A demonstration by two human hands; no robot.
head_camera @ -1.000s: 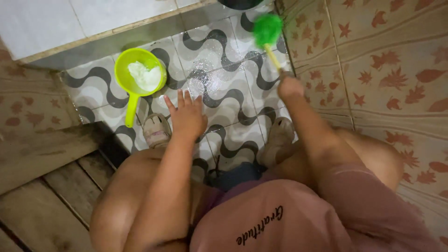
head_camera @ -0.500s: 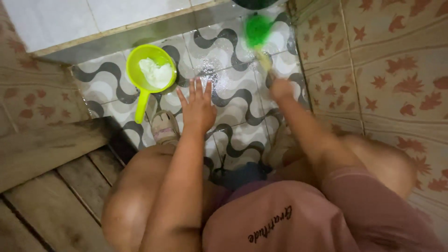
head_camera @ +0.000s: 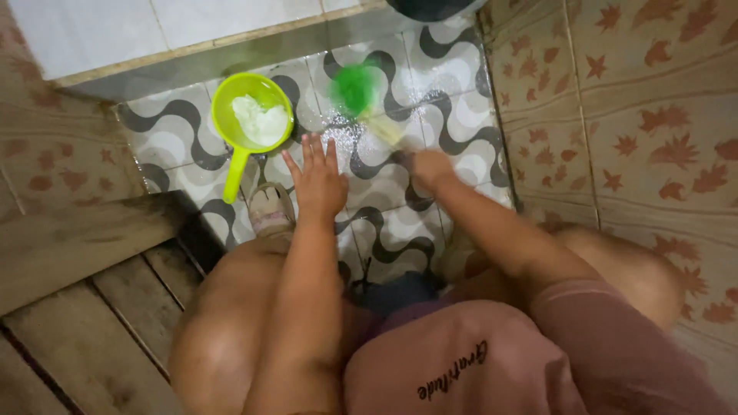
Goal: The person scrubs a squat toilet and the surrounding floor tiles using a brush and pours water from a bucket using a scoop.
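We crouch over a wet patterned floor with a brush in one hand.

Our right hand (head_camera: 432,167) is closed around the handle of a green brush (head_camera: 354,88), whose blurred head sits on the black-and-white wavy floor tiles (head_camera: 453,115) just ahead of the fingers. Our left hand (head_camera: 317,183) is empty, fingers spread wide and flat above the tiles, near the brush. Just left of that hand a lime-green scoop (head_camera: 250,123) rests on the floor holding something white and foamy. A sandalled foot (head_camera: 269,209) shows below the scoop.
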